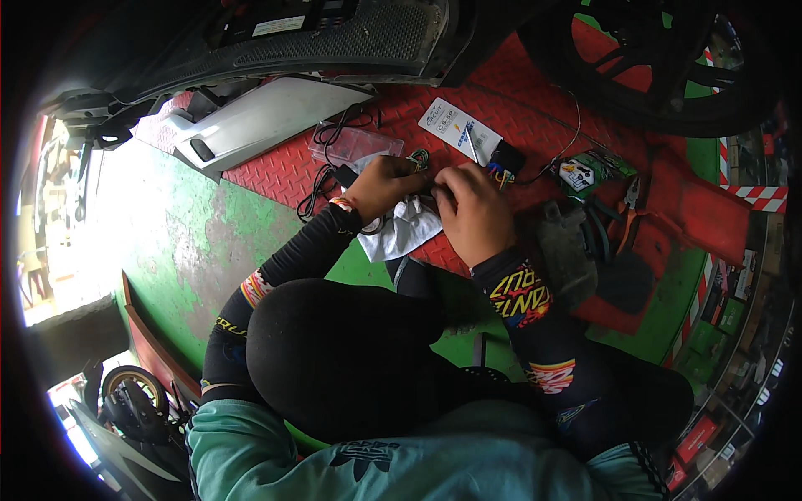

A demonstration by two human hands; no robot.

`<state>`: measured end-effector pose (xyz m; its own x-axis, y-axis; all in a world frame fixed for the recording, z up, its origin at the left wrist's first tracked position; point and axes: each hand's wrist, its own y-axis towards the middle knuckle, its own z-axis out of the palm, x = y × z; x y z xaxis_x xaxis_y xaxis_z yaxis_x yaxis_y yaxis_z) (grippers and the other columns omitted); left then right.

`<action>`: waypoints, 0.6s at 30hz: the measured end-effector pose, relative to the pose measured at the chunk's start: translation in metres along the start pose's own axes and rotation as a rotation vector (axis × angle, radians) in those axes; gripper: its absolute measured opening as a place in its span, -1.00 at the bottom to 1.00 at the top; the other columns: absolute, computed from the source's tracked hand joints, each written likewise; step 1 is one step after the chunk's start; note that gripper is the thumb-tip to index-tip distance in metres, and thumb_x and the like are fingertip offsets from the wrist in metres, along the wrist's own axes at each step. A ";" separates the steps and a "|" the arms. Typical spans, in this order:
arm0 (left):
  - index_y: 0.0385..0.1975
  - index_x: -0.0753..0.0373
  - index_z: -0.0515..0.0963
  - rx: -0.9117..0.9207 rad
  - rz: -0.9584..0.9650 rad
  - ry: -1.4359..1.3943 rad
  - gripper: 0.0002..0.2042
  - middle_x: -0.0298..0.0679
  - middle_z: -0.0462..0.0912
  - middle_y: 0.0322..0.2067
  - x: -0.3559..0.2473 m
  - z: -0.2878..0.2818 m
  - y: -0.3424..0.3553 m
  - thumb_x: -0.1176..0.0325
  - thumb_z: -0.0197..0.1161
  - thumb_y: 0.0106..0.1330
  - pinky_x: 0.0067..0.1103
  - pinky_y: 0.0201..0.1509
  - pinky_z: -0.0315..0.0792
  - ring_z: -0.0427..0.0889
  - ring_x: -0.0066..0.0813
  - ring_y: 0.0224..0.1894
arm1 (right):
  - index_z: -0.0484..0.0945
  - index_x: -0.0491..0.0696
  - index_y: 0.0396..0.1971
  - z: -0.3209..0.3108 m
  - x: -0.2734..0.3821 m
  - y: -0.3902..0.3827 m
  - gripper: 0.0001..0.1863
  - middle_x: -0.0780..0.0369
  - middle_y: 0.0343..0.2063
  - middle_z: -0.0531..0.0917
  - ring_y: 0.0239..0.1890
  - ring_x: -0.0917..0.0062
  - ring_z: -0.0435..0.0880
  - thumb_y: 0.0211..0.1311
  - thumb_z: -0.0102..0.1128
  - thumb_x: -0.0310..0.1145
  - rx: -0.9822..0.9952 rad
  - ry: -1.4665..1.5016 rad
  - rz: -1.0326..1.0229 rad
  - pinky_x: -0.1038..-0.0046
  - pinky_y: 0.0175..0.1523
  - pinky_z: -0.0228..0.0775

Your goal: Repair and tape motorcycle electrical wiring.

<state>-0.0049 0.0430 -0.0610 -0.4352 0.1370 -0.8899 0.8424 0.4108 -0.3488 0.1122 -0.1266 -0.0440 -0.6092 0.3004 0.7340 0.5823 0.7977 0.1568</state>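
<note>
My left hand (383,185) and my right hand (470,209) meet over a red checker-plate ramp (284,175), fingers closed on a bundle of thin coloured wires (418,159). The wires lead to a small black connector block (506,159) with coloured leads just beyond my right hand. A white cloth (399,232) lies under both hands. Exactly which strand each hand pinches is too small to tell. Both forearms wear black sleeves with bright lettering.
A clear plastic box (351,144) and a white card pack (459,129) lie beyond my hands. Orange-handled pliers (626,213) and a green packet (585,174) sit to the right. A silver body panel (259,121), a scooter underside (334,33) and a wheel (660,67) stand ahead.
</note>
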 end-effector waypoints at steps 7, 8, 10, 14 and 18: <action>-0.36 0.45 0.67 0.025 0.061 -0.002 -0.70 -0.12 0.70 -0.51 0.003 0.000 0.001 0.24 0.28 0.34 -0.45 -0.29 0.47 0.61 -0.57 -0.44 | 0.65 -0.07 -0.22 0.019 -0.033 -0.002 -0.86 0.18 -0.29 0.73 -0.18 0.25 0.68 0.22 0.32 -0.43 -0.030 -0.024 -0.328 0.15 0.08 0.43; -0.36 0.44 0.68 0.034 0.084 -0.004 -0.70 -0.13 0.69 -0.52 0.002 0.000 0.001 0.25 0.28 0.34 -0.45 -0.30 0.47 0.60 -0.58 -0.45 | 0.65 -0.08 -0.24 0.019 -0.034 -0.002 -0.87 0.19 -0.29 0.73 -0.18 0.25 0.68 0.22 0.32 -0.43 -0.038 -0.027 -0.341 0.15 0.07 0.43; -0.37 0.43 0.68 0.031 0.101 0.030 -0.71 -0.12 0.69 -0.52 0.001 -0.001 0.002 0.25 0.28 0.35 -0.45 -0.32 0.46 0.60 -0.59 -0.46 | 0.65 -0.08 -0.25 0.016 -0.039 -0.001 -0.87 0.19 -0.29 0.73 -0.19 0.25 0.69 0.21 0.32 -0.42 -0.040 -0.041 -0.379 0.16 0.06 0.44; -0.35 0.41 0.68 0.043 0.110 0.079 -0.74 -0.11 0.71 -0.51 0.000 -0.003 0.002 0.27 0.29 0.34 -0.44 -0.33 0.48 0.63 -0.55 -0.48 | 0.62 -0.06 -0.31 0.014 -0.040 0.004 -0.89 0.19 -0.34 0.70 -0.21 0.24 0.69 0.19 0.33 -0.40 -0.011 -0.067 -0.450 0.17 0.04 0.44; -0.30 0.41 0.67 -0.060 0.194 0.189 -0.77 -0.10 0.73 -0.49 -0.008 0.002 -0.001 0.32 0.31 0.32 -0.46 -0.28 0.54 0.71 -0.48 -0.43 | 0.58 -0.06 -0.34 0.013 -0.041 0.007 -0.87 0.18 -0.38 0.67 -0.21 0.22 0.67 0.17 0.35 -0.38 0.047 -0.091 -0.390 0.16 0.04 0.44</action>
<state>-0.0019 0.0399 -0.0544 -0.3243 0.3818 -0.8654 0.8977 0.4126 -0.1544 0.1345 -0.1270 -0.0816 -0.8261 0.0136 0.5633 0.2736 0.8836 0.3799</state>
